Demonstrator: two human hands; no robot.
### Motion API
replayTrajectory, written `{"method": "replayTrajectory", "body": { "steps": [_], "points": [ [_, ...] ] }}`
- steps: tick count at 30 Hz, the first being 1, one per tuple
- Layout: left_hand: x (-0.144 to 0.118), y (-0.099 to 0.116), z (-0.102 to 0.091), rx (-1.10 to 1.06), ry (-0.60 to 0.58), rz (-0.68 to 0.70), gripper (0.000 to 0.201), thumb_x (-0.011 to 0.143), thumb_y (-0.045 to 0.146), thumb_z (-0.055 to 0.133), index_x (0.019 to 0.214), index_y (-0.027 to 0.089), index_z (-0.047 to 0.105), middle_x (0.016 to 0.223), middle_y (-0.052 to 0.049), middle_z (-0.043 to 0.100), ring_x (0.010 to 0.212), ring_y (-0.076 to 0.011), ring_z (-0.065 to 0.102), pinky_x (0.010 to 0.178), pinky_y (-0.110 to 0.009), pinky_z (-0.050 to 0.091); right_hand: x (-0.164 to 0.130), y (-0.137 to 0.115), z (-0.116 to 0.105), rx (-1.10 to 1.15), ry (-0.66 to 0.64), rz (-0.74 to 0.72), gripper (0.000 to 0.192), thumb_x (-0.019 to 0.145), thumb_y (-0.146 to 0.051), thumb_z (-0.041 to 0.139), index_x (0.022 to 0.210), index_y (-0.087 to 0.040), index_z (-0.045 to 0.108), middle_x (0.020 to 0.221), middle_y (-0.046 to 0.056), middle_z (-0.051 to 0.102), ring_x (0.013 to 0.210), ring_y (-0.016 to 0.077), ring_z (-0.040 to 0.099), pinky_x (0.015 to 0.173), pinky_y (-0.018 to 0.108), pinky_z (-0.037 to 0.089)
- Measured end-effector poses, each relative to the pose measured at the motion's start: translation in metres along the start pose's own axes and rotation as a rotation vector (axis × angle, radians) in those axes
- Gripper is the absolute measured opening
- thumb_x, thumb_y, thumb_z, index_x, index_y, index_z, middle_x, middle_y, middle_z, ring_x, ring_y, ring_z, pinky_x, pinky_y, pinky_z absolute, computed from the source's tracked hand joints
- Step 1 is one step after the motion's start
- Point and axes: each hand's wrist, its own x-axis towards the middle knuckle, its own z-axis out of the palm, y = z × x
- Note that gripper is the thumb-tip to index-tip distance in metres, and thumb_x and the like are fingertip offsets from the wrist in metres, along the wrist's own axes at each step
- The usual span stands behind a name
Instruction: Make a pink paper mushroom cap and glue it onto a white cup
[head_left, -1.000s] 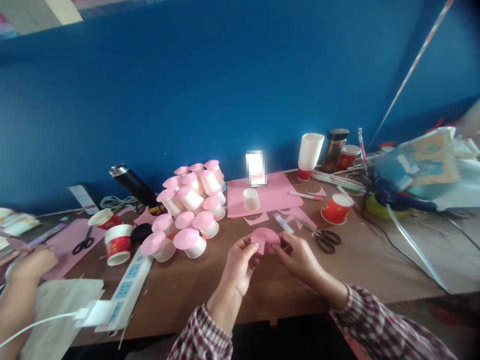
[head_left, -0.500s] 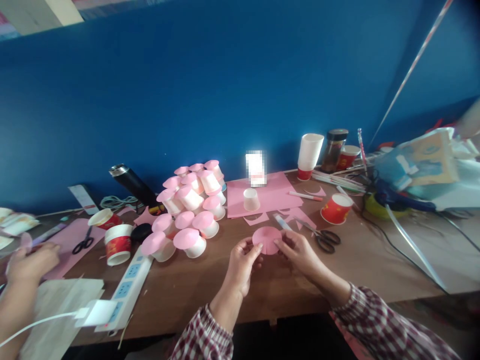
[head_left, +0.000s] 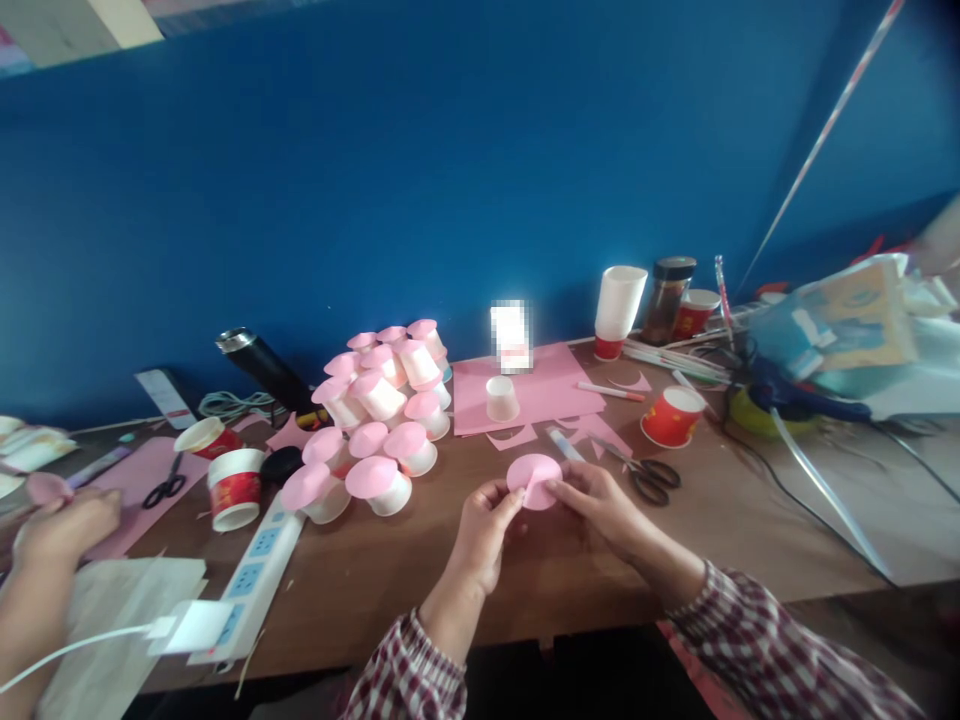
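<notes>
A pink paper disc (head_left: 534,472) with a cut from its near edge toward the middle is held above the desk. My left hand (head_left: 486,525) pinches it at the left of the cut, thumb on top. On the other side my right hand (head_left: 596,497) grips the edge between thumb and fingers. Beyond the disc, a small white paper cup (head_left: 502,399) stands upside down on pink paper sheets (head_left: 555,378). To the left sit several white cups topped with pink paper discs (head_left: 375,478). Scissors (head_left: 652,478) lie right of my right hand, near a glue stick (head_left: 564,443).
A red paper cup (head_left: 673,417) stands at right, with a stack of white cups (head_left: 621,305) behind. A power strip (head_left: 251,585) and red-and-white cups (head_left: 235,488) are at left. Another person's hand (head_left: 67,525) holds a pink piece at far left.
The disc's cut edges now overlap, forming a fold, and its surface looks lighter. Both my hands stay nearly in place. The other person's pink piece has turned.
</notes>
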Motion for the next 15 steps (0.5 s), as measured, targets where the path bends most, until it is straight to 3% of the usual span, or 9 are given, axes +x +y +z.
{"method": "replayTrajectory", "body": {
  "steps": [5,11,15],
  "points": [
    [-0.0046,0.0036,0.0044,-0.139,-0.032,-0.051,0.031,0.062,0.034,0.077,0.080,0.013,0.065,0.070,-0.003,0.063,0.060,-0.0081,0.058,0.056,-0.019,0.049,0.0034,0.0051,0.0000,-0.115,0.054,-0.086,0.029,0.076,-0.043,0.065,0.077,-0.015,0.057,0.061,-0.001,0.055,0.054,0.0104,0.046,0.049,0.023,0.034],
    [-0.0052,0.0027,0.0061,-0.138,-0.024,-0.048,0.029,0.062,0.032,0.077,0.081,0.014,0.066,0.073,-0.002,0.064,0.061,-0.0063,0.056,0.054,-0.016,0.044,0.0031,0.0010,0.0008,-0.079,0.046,-0.035,0.031,0.076,-0.046,0.064,0.079,-0.016,0.058,0.062,0.000,0.057,0.054,0.0108,0.048,0.049,0.023,0.036],
    [-0.0035,-0.0023,0.0079,-0.143,0.051,0.013,0.030,0.062,0.032,0.077,0.085,0.014,0.066,0.075,-0.001,0.065,0.063,-0.0062,0.057,0.057,-0.016,0.043,-0.0010,-0.0030,0.0045,0.031,0.015,0.064,0.033,0.078,-0.048,0.061,0.084,-0.016,0.060,0.063,0.000,0.057,0.051,0.0096,0.047,0.047,0.023,0.036]
  ]
}}
